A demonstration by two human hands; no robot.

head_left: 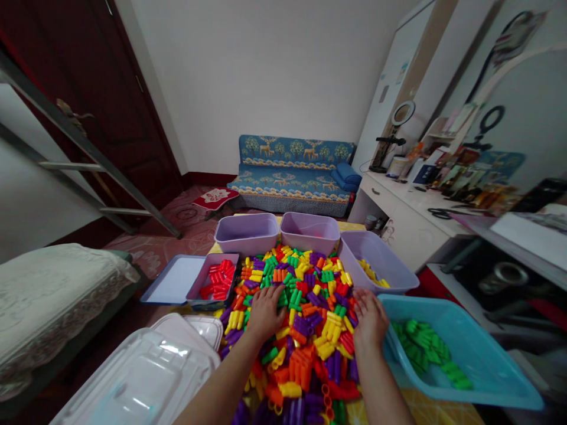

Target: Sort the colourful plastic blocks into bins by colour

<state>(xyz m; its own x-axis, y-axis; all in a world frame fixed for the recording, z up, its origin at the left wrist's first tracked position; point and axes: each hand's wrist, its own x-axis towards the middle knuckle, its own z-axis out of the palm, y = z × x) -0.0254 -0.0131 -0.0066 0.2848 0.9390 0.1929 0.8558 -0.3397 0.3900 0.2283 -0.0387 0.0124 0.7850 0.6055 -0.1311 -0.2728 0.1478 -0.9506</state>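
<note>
A large heap of tube-shaped plastic toy pieces in yellow, orange, purple, red and green covers the table in front of me. My left hand reaches over the heap's middle, thumb and fingers apart around a green piece; whether it touches that piece is unclear. At the heap's right edge is my right hand, its fingers loosely spread and nothing visible in them. Just right of it stands a turquoise tub with green pieces inside.
Lilac bins line the table's far side; the right one holds yellow pieces. A small box at left contains red pieces, beside a lid. Clear lids lie front left. Beyond are a sofa, ladder and dresser.
</note>
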